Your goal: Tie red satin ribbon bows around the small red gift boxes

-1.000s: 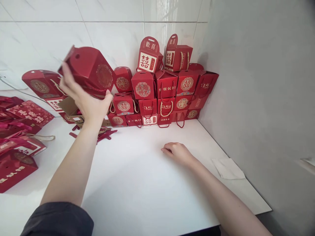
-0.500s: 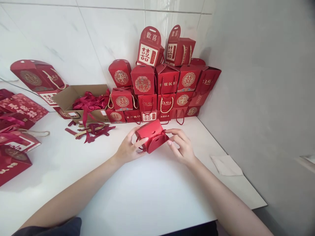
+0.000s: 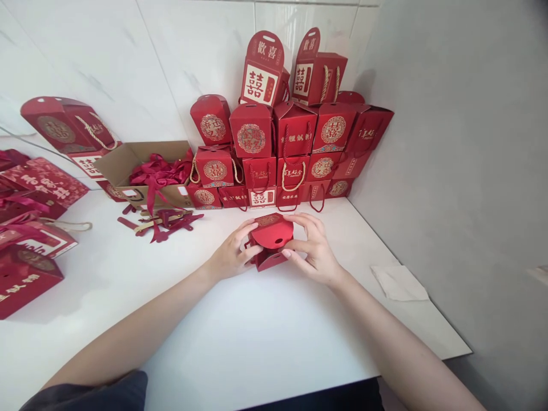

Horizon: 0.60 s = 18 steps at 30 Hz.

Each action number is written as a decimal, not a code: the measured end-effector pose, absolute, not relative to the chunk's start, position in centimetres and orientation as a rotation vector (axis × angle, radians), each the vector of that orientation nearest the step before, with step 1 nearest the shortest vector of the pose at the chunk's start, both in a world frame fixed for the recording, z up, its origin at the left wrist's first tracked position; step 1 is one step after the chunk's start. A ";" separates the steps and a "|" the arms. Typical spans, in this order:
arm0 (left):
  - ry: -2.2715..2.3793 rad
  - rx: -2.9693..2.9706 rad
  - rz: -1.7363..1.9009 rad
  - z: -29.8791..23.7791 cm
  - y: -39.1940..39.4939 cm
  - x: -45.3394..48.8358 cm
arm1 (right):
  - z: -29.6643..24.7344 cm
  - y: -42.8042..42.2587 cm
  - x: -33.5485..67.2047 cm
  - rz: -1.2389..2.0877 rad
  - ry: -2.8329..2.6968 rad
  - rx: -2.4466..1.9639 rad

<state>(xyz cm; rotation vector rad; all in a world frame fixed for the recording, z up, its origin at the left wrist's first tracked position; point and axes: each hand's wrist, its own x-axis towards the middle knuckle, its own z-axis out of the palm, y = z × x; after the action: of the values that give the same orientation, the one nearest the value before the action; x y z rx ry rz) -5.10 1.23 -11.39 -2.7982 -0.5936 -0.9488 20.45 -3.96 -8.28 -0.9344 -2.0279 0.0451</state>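
Observation:
A small red gift box (image 3: 274,235) is between my hands over the white table, its rounded top flaps parted and a dark gap showing between them. On its left side my left hand (image 3: 235,250) grips it, thumb at the opening and fingers along the side. My right hand (image 3: 310,248) holds the box's right side, fingertips at the upper edge and thumb by the near flap. Each rounded flap has a dark slot. A bit of red cord shows beside my left fingers.
Behind stand stacked red gift boxes (image 3: 295,134) against the tiled wall. An open cardboard box (image 3: 113,171) holds magenta ribbons (image 3: 165,171), with loose ribbon strips (image 3: 160,222) before it. More red boxes (image 3: 32,279) lie at left; a white tissue (image 3: 400,282) is by the right edge.
The gift box has been turned and tipped, so its patterned side shows at the far edge and the flaps stand apart. My right hand has moved from the cord side onto the box.

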 end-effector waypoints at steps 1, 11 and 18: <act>-0.610 -2.778 -0.942 -11.4 1.1 -5.0 | -8.2 -4.0 20.4 0.035 -2.081 -0.926; -0.928 -2.633 -1.119 -11.6 1.3 -4.8 | -8.5 -3.8 20.5 -0.135 -2.173 -0.984; -0.668 -2.599 -1.005 -11.3 1.2 -4.9 | -7.4 -4.2 20.4 -0.266 -2.258 -1.014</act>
<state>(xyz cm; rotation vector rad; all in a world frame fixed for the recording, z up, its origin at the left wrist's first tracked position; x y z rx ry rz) -4.90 1.20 -11.33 -2.5992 -0.6683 -1.0049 20.36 -4.25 -7.38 -1.0139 -2.2575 -0.2663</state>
